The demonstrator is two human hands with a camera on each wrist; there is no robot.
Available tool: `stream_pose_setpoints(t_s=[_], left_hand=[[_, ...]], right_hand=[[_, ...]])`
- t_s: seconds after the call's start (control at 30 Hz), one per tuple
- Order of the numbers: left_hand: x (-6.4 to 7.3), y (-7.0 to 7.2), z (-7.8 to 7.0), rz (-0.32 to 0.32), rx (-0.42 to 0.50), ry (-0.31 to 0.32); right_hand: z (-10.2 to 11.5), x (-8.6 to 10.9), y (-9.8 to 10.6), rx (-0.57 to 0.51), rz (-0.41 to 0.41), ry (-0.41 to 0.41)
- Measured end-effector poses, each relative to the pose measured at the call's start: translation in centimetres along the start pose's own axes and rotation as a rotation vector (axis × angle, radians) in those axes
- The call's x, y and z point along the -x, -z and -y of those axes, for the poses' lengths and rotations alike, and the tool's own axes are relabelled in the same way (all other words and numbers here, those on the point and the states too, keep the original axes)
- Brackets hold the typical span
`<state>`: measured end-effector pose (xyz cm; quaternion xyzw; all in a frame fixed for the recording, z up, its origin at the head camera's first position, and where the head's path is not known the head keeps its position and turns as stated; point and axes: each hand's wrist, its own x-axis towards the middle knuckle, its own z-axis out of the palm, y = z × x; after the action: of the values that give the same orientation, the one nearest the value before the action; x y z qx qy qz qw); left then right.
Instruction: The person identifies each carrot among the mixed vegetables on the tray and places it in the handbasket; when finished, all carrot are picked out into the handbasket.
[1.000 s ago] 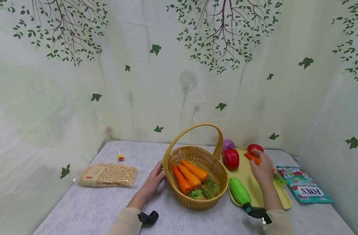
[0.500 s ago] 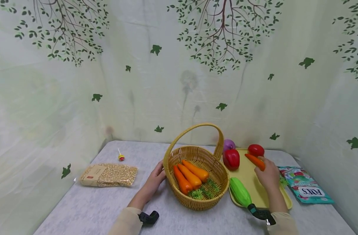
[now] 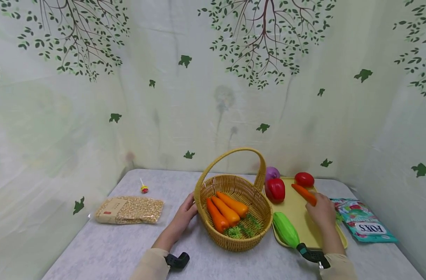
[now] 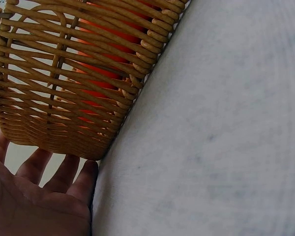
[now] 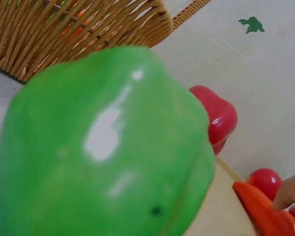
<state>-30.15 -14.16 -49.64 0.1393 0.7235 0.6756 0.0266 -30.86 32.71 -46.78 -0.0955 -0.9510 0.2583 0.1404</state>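
My left hand (image 3: 180, 218) is at the left side of the wicker basket (image 3: 234, 244). In the left wrist view its fingertips (image 4: 87, 172) touch the basket's woven wall, fingers extended. Three carrots (image 3: 227, 210) with green tops lie inside. On the right, my right hand (image 3: 323, 213) grips another carrot (image 3: 303, 193) near its thick end, over the yellow tray (image 3: 298, 214). This carrot's tip points toward the back left; its leafy top is mostly hidden by the hand. A red tomato (image 3: 304, 179) lies just behind it.
A red bell pepper (image 3: 275, 190), a purple onion-like vegetable (image 3: 271, 173) and a long green vegetable (image 3: 285, 229) lie along the tray's left side. A teal FOX'S bag (image 3: 365, 221) is right of it. A grain bag (image 3: 129, 210) and a lollipop (image 3: 144, 189) lie left.
My right hand has moved slightly right and toward me along the carrot, from its middle to its thick end. The carrot barely shifts. My left hand stays at the basket.
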Motion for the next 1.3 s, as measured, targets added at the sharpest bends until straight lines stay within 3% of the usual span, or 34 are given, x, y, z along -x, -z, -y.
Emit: stream_pose_setpoints(t_s=[0.3, 0.6, 0.87, 1.3], left_hand=[[0.0, 0.0, 0.1, 0.0, 0.006, -0.005], [-0.2, 0.1, 0.1, 0.007, 0.009, -0.002], [0.0, 0.0, 0.0, 0.008, 0.002, -0.001], [-0.1, 0.2, 0.0, 0.008, 0.001, 0.006]], right_hand=[[0.2, 0.1, 0.8, 0.02, 0.083, -0.042], [0.2, -0.1, 1.5, 0.03, 0.114, 0.022], [0.0, 0.2, 1.3, -0.132, 0.263, -0.081], [0.4, 0.4, 2.3, -0.216, 0.265, -0.094]])
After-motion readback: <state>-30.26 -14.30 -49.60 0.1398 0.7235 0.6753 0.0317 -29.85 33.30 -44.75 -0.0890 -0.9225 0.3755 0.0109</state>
